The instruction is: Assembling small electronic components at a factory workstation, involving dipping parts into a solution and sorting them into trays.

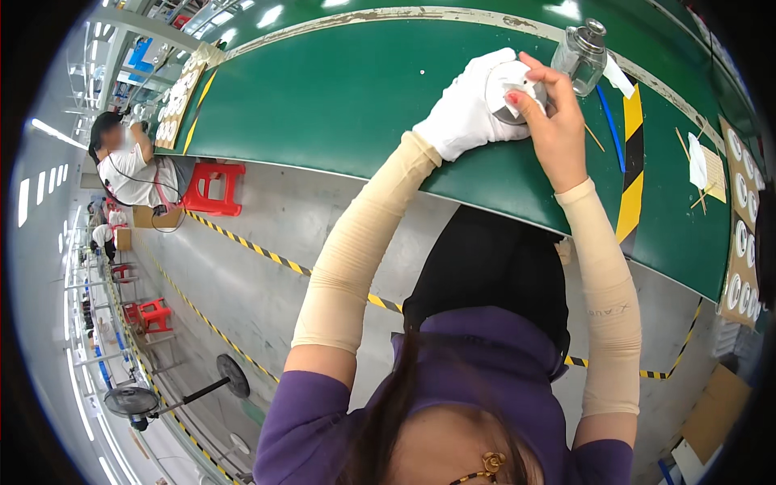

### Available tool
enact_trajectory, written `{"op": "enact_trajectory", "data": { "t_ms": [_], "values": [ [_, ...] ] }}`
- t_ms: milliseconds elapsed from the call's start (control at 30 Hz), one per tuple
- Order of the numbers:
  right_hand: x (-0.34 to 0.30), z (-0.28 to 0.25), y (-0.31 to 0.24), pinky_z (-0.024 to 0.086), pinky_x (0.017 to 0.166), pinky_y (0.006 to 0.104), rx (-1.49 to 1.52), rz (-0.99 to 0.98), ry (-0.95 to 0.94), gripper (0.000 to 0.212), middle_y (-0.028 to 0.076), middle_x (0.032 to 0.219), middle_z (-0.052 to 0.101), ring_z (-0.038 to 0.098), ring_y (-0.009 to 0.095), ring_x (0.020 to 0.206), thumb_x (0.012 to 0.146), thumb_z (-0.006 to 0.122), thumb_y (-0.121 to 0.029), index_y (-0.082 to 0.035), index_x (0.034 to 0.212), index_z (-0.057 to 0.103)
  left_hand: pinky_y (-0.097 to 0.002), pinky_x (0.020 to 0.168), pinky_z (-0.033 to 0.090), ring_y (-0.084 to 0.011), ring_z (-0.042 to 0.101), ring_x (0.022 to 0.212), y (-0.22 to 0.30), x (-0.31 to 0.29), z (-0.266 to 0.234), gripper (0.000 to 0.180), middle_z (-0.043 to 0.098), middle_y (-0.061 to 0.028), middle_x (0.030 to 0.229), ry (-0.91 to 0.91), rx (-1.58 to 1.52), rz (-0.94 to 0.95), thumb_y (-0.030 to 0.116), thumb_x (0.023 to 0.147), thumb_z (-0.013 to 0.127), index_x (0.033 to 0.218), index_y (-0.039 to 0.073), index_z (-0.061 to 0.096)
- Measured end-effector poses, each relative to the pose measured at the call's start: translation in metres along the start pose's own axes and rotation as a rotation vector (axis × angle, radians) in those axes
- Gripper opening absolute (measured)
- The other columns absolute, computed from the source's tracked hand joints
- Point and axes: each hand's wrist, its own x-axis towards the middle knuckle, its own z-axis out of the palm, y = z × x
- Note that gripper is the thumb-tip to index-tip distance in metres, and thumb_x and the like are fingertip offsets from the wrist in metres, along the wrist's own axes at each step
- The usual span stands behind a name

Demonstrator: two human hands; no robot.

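My left hand (462,113), in a white glove, is closed around a round white and grey part (508,111) above the green table. My bare right hand (559,133) is bent over the same part from the right. Its thumb and fingers press a small white piece (512,84), which looks like a cloth wipe, against the part's face. Just beyond my right hand stands a clear glass bottle (579,61) with a narrow neck. The part's underside is hidden by the glove.
On the green table (323,89) lie a blue stick (612,129), a thin wooden stick (595,137) and a white wipe (619,79). A tray of round white parts (737,238) is at far right, near more sticks and yellow paper (713,174). A person (133,166) sits far left.
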Motion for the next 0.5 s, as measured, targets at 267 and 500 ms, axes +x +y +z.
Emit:
{"op": "enact_trajectory", "data": {
  "t_ms": [267,500],
  "values": [
    [-0.015,-0.001,0.002,0.042,0.097,0.0306,-0.398,-0.240,-0.031,0.049,0.011,0.133,0.050,0.052,0.027,0.117,0.078,0.063,-0.006,-0.014,0.125,0.056,-0.0319,0.090,0.048,-0.0220,0.057,0.106,-0.007,-0.002,0.000,0.083,0.056,-0.0116,0.118,0.012,0.150,0.129,0.025,0.064,0.083,0.131,0.004,0.039],
    [-0.005,-0.007,0.007,0.034,0.104,0.0287,-0.052,-0.032,-0.072,0.040,0.008,0.137,0.049,0.046,0.021,0.125,0.088,0.053,-0.004,-0.007,0.127,0.056,-0.0385,0.096,0.043,-0.0333,0.050,0.112,-0.003,-0.007,0.009,0.086,0.047,-0.0170,0.126,0.075,0.067,0.054,0.036,0.059,0.082,0.131,0.009,0.042]
  ]
}}
